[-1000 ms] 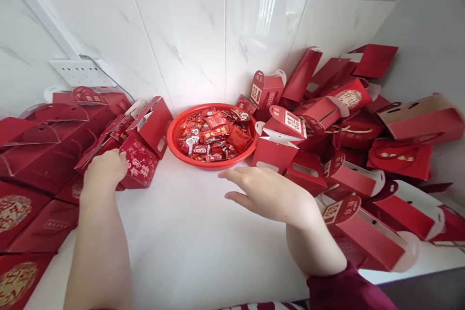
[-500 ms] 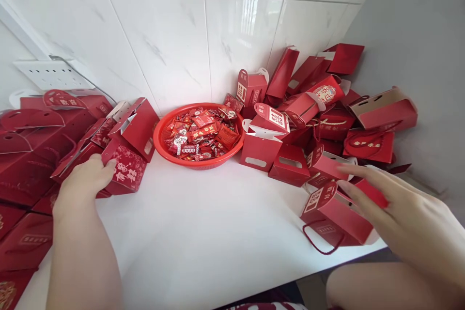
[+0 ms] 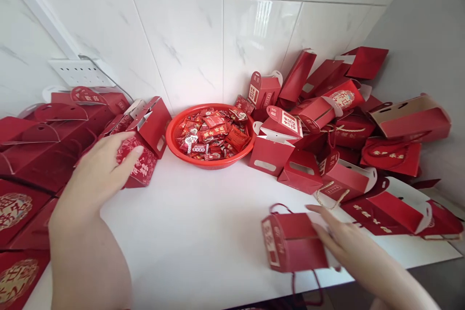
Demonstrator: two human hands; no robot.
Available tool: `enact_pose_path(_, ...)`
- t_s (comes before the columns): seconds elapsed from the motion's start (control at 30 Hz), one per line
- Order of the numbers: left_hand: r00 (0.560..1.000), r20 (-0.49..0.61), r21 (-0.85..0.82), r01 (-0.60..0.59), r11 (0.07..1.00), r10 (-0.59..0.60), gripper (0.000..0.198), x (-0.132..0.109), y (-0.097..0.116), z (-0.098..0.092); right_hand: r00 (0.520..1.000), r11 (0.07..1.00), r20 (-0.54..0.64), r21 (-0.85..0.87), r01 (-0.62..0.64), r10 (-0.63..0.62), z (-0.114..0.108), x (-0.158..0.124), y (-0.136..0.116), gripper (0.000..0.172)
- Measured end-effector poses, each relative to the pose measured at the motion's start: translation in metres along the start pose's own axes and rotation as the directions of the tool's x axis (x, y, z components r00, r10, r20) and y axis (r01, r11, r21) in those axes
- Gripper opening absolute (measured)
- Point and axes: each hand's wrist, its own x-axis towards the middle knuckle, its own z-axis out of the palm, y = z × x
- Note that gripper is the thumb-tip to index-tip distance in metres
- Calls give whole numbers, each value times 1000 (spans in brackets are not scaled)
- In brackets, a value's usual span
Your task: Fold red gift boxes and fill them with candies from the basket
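Note:
A red paper gift box (image 3: 300,240) with cord handles is tipped over the front of the white table. My right hand (image 3: 337,237) is closed on its right end, partly blurred. At the left, my left hand (image 3: 98,169) is open, thumb apart from the fingers, in front of a patterned red box (image 3: 143,162). Whether it touches that box I cannot tell. Between the hands, farther back, a round red plastic basket (image 3: 174,152) holds many wrapped candies (image 3: 210,133).
Many red gift boxes (image 3: 47,150) stand packed along the left side. A loose heap of more boxes (image 3: 395,150) lies at the right, some with open tops. Behind the white table (image 3: 203,232) are a tiled wall (image 3: 189,43) and a socket strip (image 3: 82,72).
My right hand has taken hold of the front box at the right and drawn it left, away from the heap. The view has shifted; my left hand stays by the left boxes.

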Motion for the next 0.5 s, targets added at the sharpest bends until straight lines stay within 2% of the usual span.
enact_pose_path(0.07,991,58,-107,-114,988,121,41,-9,14,-1,977,986,140,3,164,-163,-3,23,-49,40)
enact_pose_path(0.13,955,155,-220,-218,951,254,39,-17,28,1,932,946,182,-18,323,-315,-8,51,-93,38)
enact_pose_path(0.23,839,265,-344,-378,860,475,38,-22,48,15,893,900,135,-22,435,-428,-16,93,-144,31)
enact_pose_path(0.3,745,327,-385,-456,802,581,36,-22,58,28,889,893,83,48,447,-450,-20,117,-166,26)
enact_pose_path(0.37,682,386,-390,-490,780,621,34,-20,65,42,877,869,56,172,463,-478,-21,134,-179,21)
enact_pose_path(0.5,650,482,-363,-461,810,587,34,-18,67,59,864,829,29,301,472,-502,-18,148,-184,16)
